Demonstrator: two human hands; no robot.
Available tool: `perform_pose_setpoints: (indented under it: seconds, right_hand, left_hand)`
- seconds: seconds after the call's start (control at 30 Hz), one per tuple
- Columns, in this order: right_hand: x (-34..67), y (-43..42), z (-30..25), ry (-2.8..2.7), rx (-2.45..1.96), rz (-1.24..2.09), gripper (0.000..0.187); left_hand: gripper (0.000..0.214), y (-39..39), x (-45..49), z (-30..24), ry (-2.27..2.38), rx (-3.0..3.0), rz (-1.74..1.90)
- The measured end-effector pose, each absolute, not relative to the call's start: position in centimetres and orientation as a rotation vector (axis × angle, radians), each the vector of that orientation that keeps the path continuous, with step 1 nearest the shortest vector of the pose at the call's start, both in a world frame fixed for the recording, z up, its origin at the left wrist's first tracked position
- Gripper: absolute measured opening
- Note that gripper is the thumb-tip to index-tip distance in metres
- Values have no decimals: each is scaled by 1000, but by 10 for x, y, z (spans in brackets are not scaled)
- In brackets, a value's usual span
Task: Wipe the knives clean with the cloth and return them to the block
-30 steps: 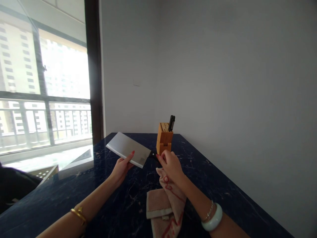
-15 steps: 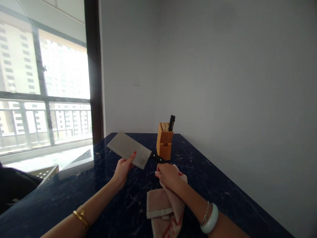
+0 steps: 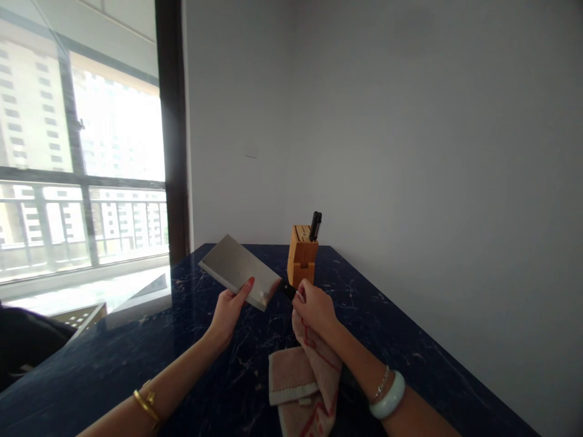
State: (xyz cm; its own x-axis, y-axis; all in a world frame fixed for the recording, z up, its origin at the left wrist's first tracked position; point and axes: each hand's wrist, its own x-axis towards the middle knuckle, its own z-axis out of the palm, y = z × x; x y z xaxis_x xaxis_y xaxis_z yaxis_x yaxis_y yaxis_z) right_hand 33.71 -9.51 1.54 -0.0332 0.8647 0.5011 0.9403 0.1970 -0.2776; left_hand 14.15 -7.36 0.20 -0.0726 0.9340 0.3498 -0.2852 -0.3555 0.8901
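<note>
A: so what's each hand up to?
B: 1 left hand, thumb and fingers pinching 1 cleaver over the dark table, blade aimed at 10 o'clock from its handle.
A: and round that handle?
B: 1 towel at 6, 1 knife block at 1, looks like 2 black handles in it, then 1 right hand at 4, fingers closed on the towel's top end.

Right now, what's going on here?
A person's left hand grips a cleaver blade, thumb on the flat. The right hand holds one end of a pink towel at the black handle; the towel's rest lies on the dark-blue marbled tabletop. A wooden knife block stands just beyond.
</note>
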Motion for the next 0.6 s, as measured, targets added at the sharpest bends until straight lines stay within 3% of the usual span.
perform_pose_setpoints:
  seconds: [0.4,0.5,0.6]
  right_hand:
    - [325,-109,21,-2198,-1582,-402,21]
    - [323,-111,15,-2292,-1673,-334,26]
    - [323,-110,9,-2353,-1788,-182,19]
  left_hand:
    - [39,-73,141,2,923,1297,1671]
    - [41,-73,140,3,920,1286,1664]
    - [40,-72,140,2,919,1281,1648]
